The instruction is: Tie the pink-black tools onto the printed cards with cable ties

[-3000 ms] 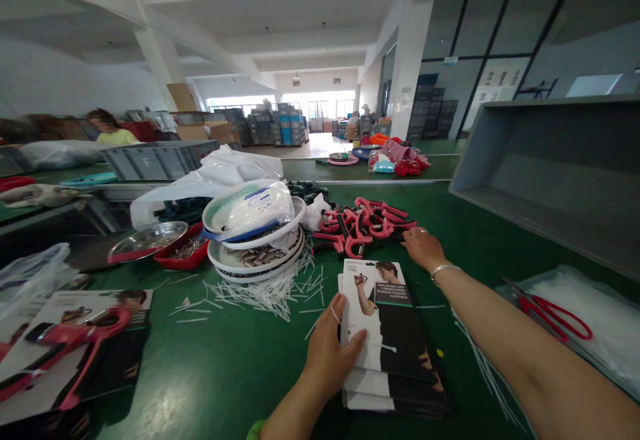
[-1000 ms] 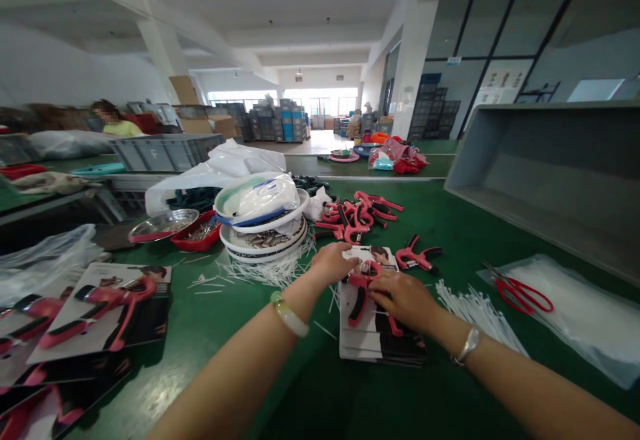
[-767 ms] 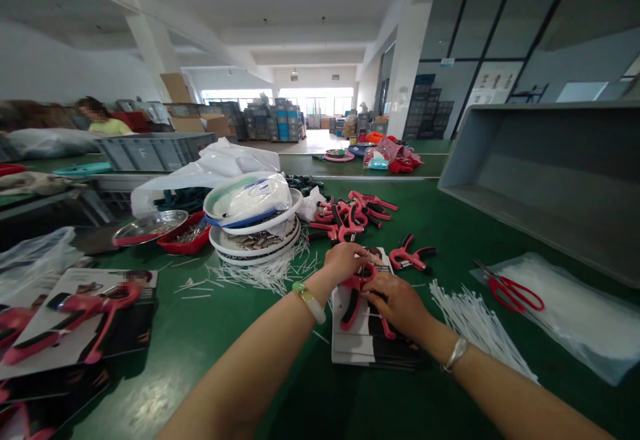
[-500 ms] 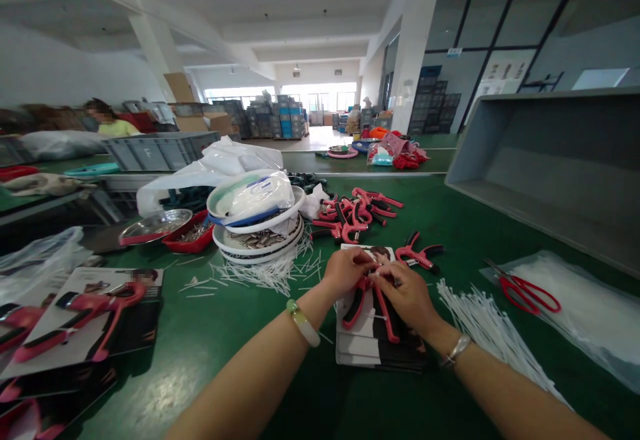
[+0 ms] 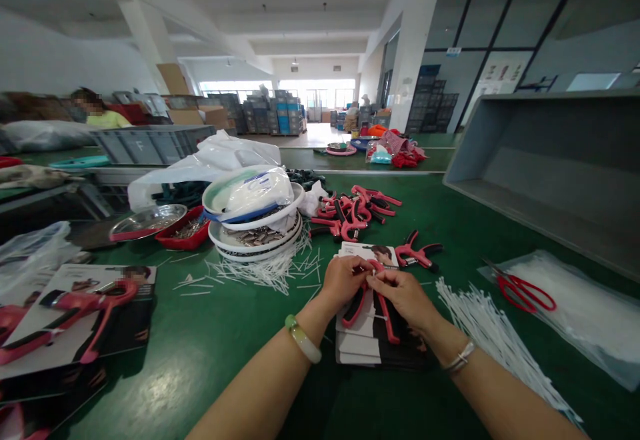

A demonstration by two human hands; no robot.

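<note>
A stack of printed cards (image 5: 357, 350) lies on the green table, with a pink and black clamp-like tool (image 5: 386, 310) on top. My left hand (image 5: 345, 281) is closed in a pinch at the tool's upper end. My right hand (image 5: 404, 293) pinches close beside it, its fingertips over the tool's upper part. Whatever is between the fingertips is too small to make out. A white tie crosses the tool's handle. Just behind my hands lies another pink tool (image 5: 416, 251). White cable ties (image 5: 500, 340) are spread to the right of my right hand.
Red scissors (image 5: 525, 292) rest by a plastic bag (image 5: 585, 313). A grey bin (image 5: 555, 167) stands at right. Stacked white trays (image 5: 255, 247), a red dish (image 5: 183, 230) and piled pink tools (image 5: 355, 213) lie ahead. Carded tools (image 5: 95, 307) lie left. A person (image 5: 105, 117) is behind.
My right hand has shifted slightly left, its fingers nearer my left hand, and more of the printed card behind shows. The view has turned slightly; the tool stays on the cards.
</note>
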